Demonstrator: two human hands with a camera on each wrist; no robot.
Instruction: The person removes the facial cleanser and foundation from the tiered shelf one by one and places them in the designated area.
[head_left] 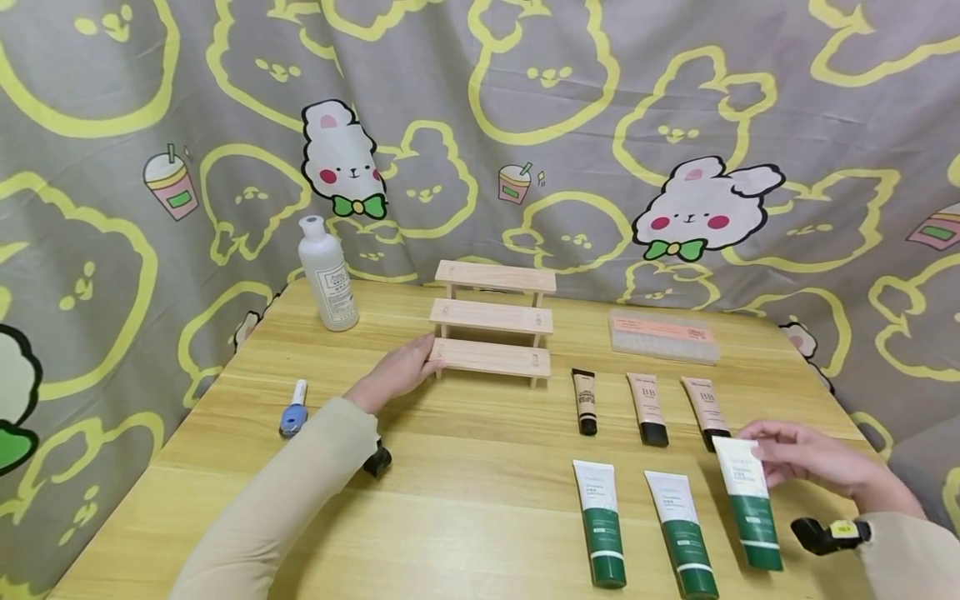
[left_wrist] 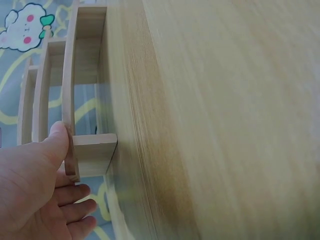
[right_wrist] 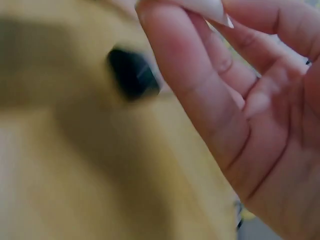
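Note:
A three-tier wooden display stand [head_left: 491, 316] stands at the back middle of the table. My left hand [head_left: 397, 372] holds the left end of its lowest step; in the left wrist view the thumb [left_wrist: 58, 137] lies on the board and the fingertips are below it. At the right, my right hand [head_left: 821, 462] pinches the white top end of a green-and-white squeeze tube [head_left: 752, 504], which hangs tilted, seemingly just off the table. Two matching squeeze tubes, a middle one [head_left: 681, 533] and a left one [head_left: 600, 525], lie beside it.
Behind lie three small cosmetic tubes: one tan [head_left: 584, 402] and two pink BB tubes [head_left: 647, 408]. A clear box [head_left: 663, 337] with a pink label is at back right. Left stand a white bottle [head_left: 328, 275] and a blue nail polish bottle [head_left: 294, 412]. A patterned curtain [head_left: 450, 100] hangs behind.

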